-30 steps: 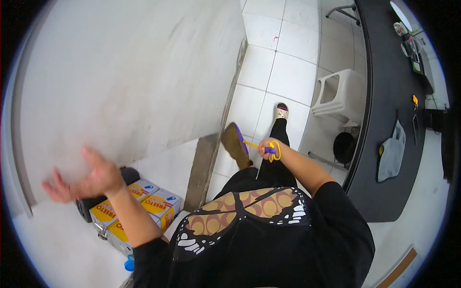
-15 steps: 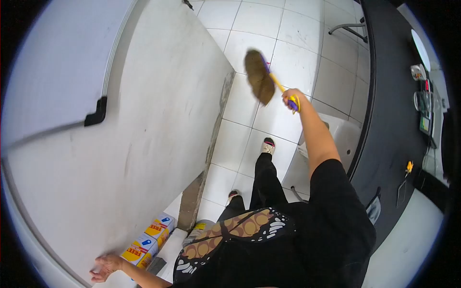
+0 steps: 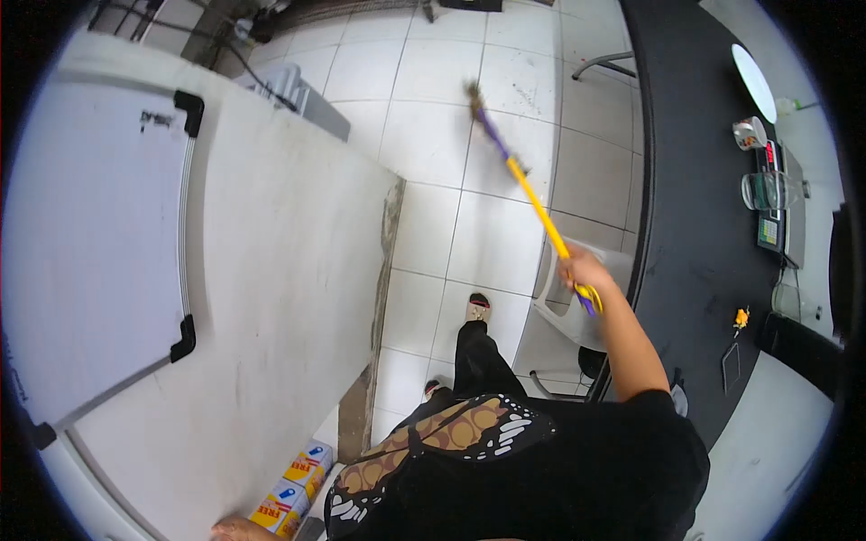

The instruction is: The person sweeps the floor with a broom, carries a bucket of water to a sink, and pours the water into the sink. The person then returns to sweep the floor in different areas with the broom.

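Observation:
My right hand (image 3: 585, 270) is closed around the yellow handle of a broom (image 3: 541, 213), near its purple end with a yellow loop. Out over the white tiled floor, the broom points away from me. Its brown bristles are turned edge-on and blurred, so I cannot tell whether they touch the tiles. At the bottom left edge, my left hand (image 3: 236, 529) shows only in part, beside yellow and white boxes (image 3: 287, 494) and close to the pale wall. Its fingers are mostly cut off by the frame.
A whiteboard (image 3: 99, 243) hangs on the low partition (image 3: 271, 243) to the left. On the right runs a long black table (image 3: 686, 243) bearing a scale (image 3: 769, 225), a glass jar (image 3: 767, 191) and a cup (image 3: 749, 133). A white plastic chair (image 3: 582, 316) stands partly under it.
The broom has swung from showing its broad brown face to edge-on, and my right hand has come lower in view. My left hand has slipped toward the bottom edge. The view has shifted.

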### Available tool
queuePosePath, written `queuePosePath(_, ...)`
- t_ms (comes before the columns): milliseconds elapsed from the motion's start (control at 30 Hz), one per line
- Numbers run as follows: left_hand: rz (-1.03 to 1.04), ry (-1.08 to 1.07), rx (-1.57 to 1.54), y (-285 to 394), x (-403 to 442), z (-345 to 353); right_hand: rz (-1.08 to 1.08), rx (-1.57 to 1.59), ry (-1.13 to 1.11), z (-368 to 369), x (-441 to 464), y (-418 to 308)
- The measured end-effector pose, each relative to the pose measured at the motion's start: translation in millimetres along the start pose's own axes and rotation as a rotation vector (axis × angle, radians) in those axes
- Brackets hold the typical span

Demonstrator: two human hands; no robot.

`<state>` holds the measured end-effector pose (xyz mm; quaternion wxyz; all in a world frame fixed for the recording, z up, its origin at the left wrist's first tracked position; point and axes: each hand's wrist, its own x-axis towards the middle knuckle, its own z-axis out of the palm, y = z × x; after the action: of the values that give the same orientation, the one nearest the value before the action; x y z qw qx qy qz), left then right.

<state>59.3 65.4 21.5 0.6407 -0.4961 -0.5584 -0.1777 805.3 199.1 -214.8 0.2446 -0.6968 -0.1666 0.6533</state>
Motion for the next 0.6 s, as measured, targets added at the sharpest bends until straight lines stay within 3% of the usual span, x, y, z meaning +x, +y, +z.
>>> queuePosePath(133, -0.017, -0.487, -0.357, 83.3, -40.0, -31.9, 0.293, 0.361, -0.218, -12.5, -61.9, 0.6)
queuePosePath(233, -0.117, -1.053, -0.717, 152.1, -65.5, -63.7, 0.401, 0.288, -0.258, -26.4, -45.5, 35.3)
queuePosePath(333, -0.207, -1.572, -0.952, 213.9, -76.4, -73.4, 0.513, -0.002, -0.268, -50.2, 29.7, 67.7)
queuePosePath(400, -0.185, -1.740, -1.066, 249.5, -73.4, -58.7, 0.321, -0.374, -0.055, -49.1, 72.6, 66.8)
queuePosePath(467, -0.120, -1.799, -1.157, 283.7, -66.4, -31.7, 0.071, -0.499, 0.293, -36.2, 100.9, 76.5)
queuePosePath(533, -0.008, -1.813, -1.244, 324.3, -56.2, 7.9, -0.053, -0.639, 0.374, -31.4, 105.4, 74.5)
queuePosePath(600, 0.185, -1.829, -1.303, 377.4, -46.0, 54.1, -0.043, -0.532, 0.442, -15.5, 69.5, 65.2)
